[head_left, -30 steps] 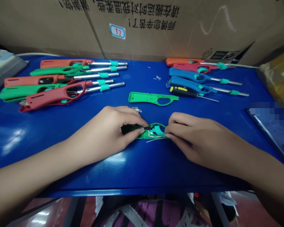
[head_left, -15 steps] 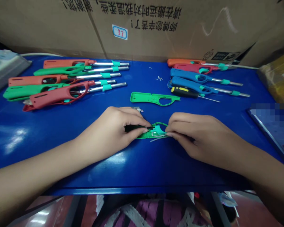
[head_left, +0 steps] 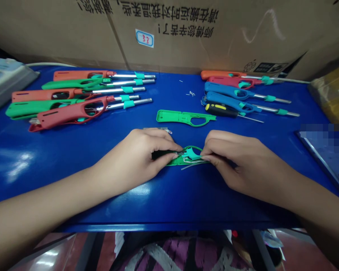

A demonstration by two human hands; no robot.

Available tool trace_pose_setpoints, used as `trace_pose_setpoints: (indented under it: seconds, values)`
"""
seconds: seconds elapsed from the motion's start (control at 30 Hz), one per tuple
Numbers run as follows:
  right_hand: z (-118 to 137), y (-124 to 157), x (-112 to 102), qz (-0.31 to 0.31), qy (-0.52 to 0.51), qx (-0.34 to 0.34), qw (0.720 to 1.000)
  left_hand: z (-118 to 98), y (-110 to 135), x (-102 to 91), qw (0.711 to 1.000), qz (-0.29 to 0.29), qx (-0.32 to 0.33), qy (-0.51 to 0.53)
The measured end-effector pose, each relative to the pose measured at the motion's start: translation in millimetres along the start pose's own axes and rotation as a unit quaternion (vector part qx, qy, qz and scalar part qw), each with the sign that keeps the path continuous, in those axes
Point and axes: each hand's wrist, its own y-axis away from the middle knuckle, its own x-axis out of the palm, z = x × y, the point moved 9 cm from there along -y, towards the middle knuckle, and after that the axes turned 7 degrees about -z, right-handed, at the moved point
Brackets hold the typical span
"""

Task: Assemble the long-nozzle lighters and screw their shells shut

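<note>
An opened green lighter half-shell (head_left: 183,160) lies on the blue table (head_left: 169,195) between my hands, with a teal trigger piece (head_left: 190,153) and a thin white wire inside it. My left hand (head_left: 139,154) is closed, thumb and fingers pinching the shell's left end. My right hand (head_left: 237,162) is closed too, its fingertips pinching the shell's right end and the wire. A second green half-shell (head_left: 185,117) lies empty just beyond them.
Several red and green long-nosed lighters (head_left: 73,99) lie at the back left; orange, red and blue ones (head_left: 243,92) at the back right, with a black-and-yellow screwdriver (head_left: 224,110). Cardboard boxes (head_left: 172,30) stand behind. A grey box (head_left: 5,81) sits far left.
Both hands stay on the green shell; my right hand's fingers have shifted slightly right along it. The view has drifted a little.
</note>
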Motion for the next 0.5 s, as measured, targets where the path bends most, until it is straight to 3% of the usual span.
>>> trace_pose_setpoints:
  seconds: [0.5]
  values:
    - [-1.9,1.3,5.4,0.037,0.08,-0.003,0.996,-5.6,2.5,2.5,0.999,-0.007,0.02,-0.036]
